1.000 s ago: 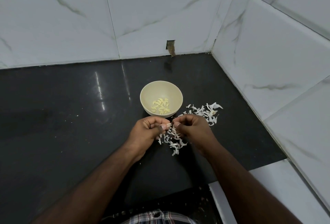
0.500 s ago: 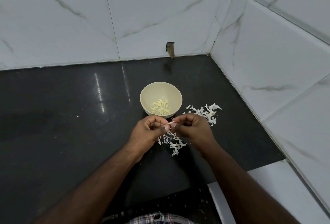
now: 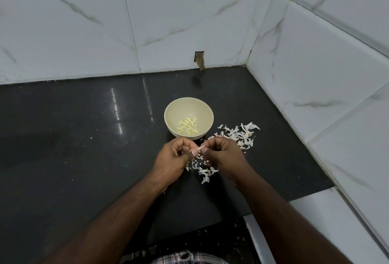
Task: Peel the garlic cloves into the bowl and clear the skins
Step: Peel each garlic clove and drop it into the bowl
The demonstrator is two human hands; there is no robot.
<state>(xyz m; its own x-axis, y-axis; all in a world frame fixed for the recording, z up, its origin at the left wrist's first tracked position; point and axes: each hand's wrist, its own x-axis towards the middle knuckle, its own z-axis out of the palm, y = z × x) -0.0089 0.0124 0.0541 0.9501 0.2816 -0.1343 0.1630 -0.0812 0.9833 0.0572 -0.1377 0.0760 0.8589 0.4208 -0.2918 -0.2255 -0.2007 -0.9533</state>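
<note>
Both hands meet just in front of the bowl [image 3: 188,118], above the black counter [image 3: 84,137]. The left hand [image 3: 175,158] and the right hand [image 3: 224,156] have their fingers curled in, and together they pinch one garlic clove [image 3: 200,148] between their fingertips. Only the clove's pale tip shows in the gap between the hands.

One cream bowl stands on the counter, just beyond the hands. It holds a cluster of peeled cloves [image 3: 188,129], roughly fifteen; the exact count cannot be told.

Loose white skins [image 3: 240,134] lie scattered on the counter to the right of the bowl and run under the hands toward the person. They are too many and too overlapped to count.
</note>
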